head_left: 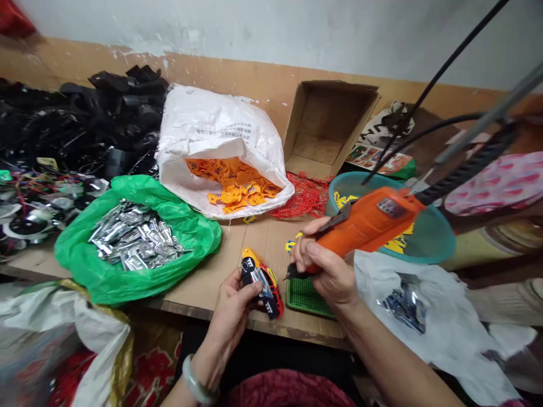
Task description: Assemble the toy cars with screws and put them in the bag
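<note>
My left hand [237,299] grips a small toy car [262,282] with yellow, black and red parts and a silvery piece on its near face, the thumb pressing on that piece. Wrapped around an orange electric screwdriver [360,223] is my right hand [326,263]. Its dark tip points left and down, to the right of the car and apart from it. A green perforated basket [309,297] lies under the tip, partly hidden by my right hand. A small blue-and-yellow piece [292,243] rests on the cardboard behind.
A green bag [102,282] of silvery pieces stands left. Behind it, a white sack [220,118] holds orange parts. At right are a teal basin [441,237] with yellow parts and a white plastic bag [449,328]. Black parts [127,107] are heaped back left; cables hang upper right.
</note>
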`<state>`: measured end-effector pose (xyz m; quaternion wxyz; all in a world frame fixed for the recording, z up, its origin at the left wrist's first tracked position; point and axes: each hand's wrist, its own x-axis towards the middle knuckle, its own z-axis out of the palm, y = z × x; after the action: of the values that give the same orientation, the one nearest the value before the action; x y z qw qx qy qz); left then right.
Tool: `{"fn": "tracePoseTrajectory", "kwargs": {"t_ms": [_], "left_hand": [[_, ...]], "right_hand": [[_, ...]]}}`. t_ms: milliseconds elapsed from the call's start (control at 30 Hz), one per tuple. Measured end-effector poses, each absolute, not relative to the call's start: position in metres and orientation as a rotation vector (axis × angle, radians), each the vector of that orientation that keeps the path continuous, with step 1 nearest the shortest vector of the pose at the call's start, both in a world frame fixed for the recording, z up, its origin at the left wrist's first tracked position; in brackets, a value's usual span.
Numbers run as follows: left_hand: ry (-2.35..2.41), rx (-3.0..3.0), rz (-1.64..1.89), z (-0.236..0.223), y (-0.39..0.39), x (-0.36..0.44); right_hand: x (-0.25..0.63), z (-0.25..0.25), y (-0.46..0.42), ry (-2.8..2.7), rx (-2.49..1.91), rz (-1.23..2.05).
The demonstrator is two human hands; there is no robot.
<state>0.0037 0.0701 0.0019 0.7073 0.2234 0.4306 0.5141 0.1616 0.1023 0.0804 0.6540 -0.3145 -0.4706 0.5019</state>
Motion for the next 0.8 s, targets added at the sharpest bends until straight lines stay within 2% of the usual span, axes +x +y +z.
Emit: {"fn": "tracePoseTrajectory", "kwargs": {"t_ms": [233,333,400,600,700,800], "left_hand": [[0.692,0.399,1.136,-0.004,0.058,-0.025],[0.624,0.354,1.162,-0.007,0.054,-0.034],[0.605,0.337,1.175,-0.01,0.051,-0.038],[0.524,0.36,1.199,-0.011,0.049,-0.04],[0.484,0.391,1.205,-0.007,0.048,-0.036],[0.496,0.4,1.24,-0.006,0.043,-0.031]], "right_hand": [[0.187,0.076,0.112,-1.164,-1.059,0.796],[0.184,0.066,0.094,-1.077,-1.09,0.523],[0.177,0.053,0.075,-1.024,-1.099,0.476],[0.142,0.016,0.043,-1.248,-1.202,1.282],[0.132,0.008,0.044,-1.215,-1.172,1.444],[0.13,-0.002,0.045,-1.221,-1.241,1.437]]}}
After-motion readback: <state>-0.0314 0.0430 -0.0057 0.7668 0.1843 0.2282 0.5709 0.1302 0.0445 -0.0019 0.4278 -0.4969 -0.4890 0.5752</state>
